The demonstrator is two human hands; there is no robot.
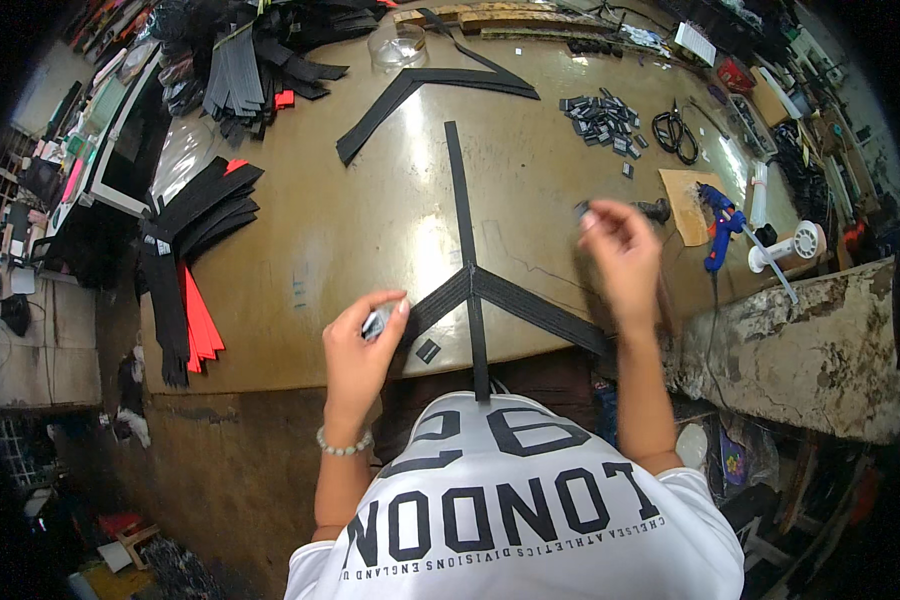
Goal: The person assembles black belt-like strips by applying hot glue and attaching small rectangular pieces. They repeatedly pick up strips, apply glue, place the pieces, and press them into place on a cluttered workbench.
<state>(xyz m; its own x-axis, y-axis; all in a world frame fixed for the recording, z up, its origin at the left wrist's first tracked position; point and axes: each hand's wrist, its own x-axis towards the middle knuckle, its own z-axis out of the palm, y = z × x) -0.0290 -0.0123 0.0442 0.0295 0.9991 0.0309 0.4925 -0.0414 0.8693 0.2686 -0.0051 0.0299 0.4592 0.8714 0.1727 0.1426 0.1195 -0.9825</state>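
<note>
My left hand (358, 340) is closed around a small whitish-grey piece (375, 322), mostly hidden by the fingers. My right hand (624, 250) is raised over the table, thumb and fingertips pinching a small dark tag (582, 208). Between my hands lie black webbing straps: a long narrow strap (459, 190) running away from me, and a wider, stacked V-shaped bundle (535, 305) whose point meets it. My left fingertips are beside the bundle's left arm. One loose black tag (428, 351) rests on the table near that hand.
Small black tags (605, 122) are heaped at the back right, near scissors (675, 136). A blue glue gun (722, 225) lies by cardboard (678, 205), with a white spool (790, 246) beyond. Black straps (205, 210) and red strips (200, 325) are piled left; bent straps (410, 85) lie farther back.
</note>
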